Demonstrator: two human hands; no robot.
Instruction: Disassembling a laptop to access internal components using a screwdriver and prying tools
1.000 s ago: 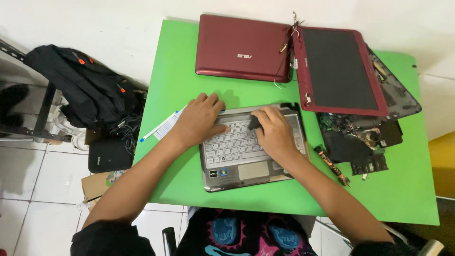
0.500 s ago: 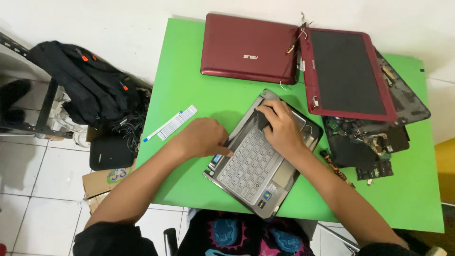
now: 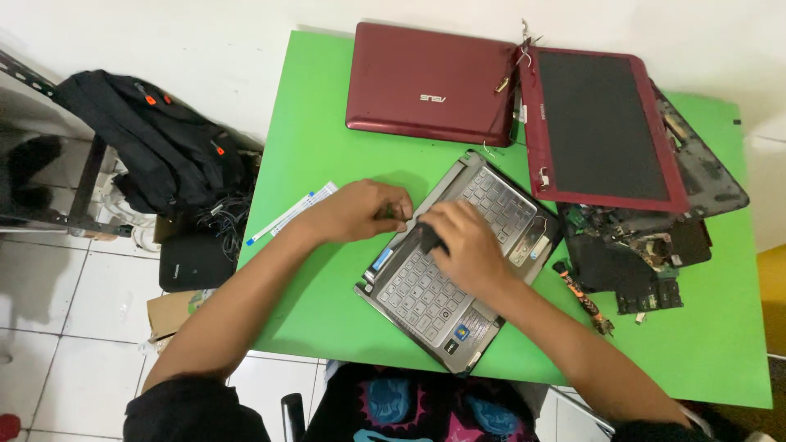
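Detached laptop screen [image 3: 602,127]: dark rectangular panel in red bezel, lying flat at green table's far right, unlit, overlapping dark base shell beneath. Two small stickers on silver palmrest of keyboard deck: blue rectangular label [image 3: 381,259] at left edge; small blue-and-yellow square sticker [image 3: 463,331] near front corner. Brown cardboard box [image 3: 170,311] on tiled floor left of table, partly hidden by forearm.

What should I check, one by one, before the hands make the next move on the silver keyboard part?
1. Keyboard base lies fully on the green table: ok.
2. Left hand steadies its edge: ok.
3. Right hand holds a dark tool: ok; its tip: cannot tell.
4. White ribbon cable lies apart from the hands: ok.
5. Loose circuit parts close beside the base: not ok.
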